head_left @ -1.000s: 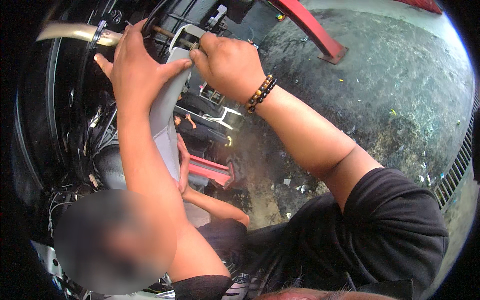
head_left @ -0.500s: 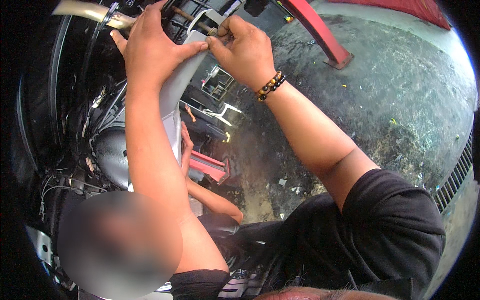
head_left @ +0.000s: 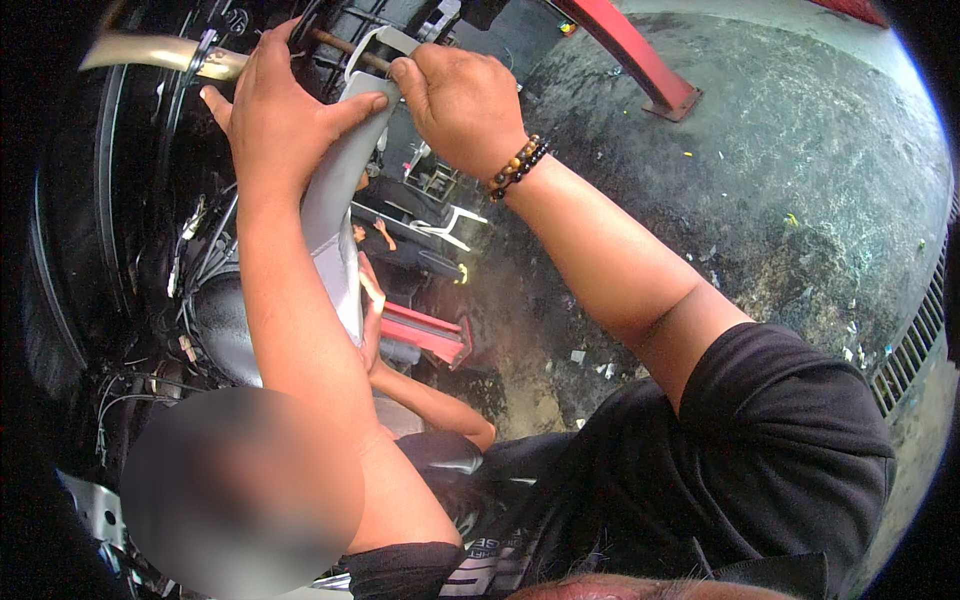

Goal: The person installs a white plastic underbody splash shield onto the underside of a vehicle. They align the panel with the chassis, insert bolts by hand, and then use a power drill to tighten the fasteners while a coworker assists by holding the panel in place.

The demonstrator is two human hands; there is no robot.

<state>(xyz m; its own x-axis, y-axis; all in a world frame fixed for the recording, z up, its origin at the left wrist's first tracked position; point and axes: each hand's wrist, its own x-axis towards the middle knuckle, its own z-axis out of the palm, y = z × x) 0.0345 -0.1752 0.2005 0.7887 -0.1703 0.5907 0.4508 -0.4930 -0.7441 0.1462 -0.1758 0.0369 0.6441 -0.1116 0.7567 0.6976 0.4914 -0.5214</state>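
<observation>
A grey metal beam runs up under a dark vehicle underside, its upper end shaped like an open bracket. A long rusty bolt crosses that bracket. My left hand grips the beam near its upper end, thumb lying along the grey face and the other fingers spread upward, their tips partly hidden. On the other side, my right hand is curled at the bolt's end, with thumb and bent index finger against it. Whether a nut is within those fingers is hidden. Beaded bracelets circle my right wrist.
Another person's hand rests against the beam's lower part. A pale pipe and hanging wires lie left. Red posts stand on the stained floor, beside a drain grate. A white chair stands beyond.
My right hand has gone from a fingertip pinch to a more curled grip at the bolt's end. My left hand keeps its place on the beam. The whole view has shifted slightly.
</observation>
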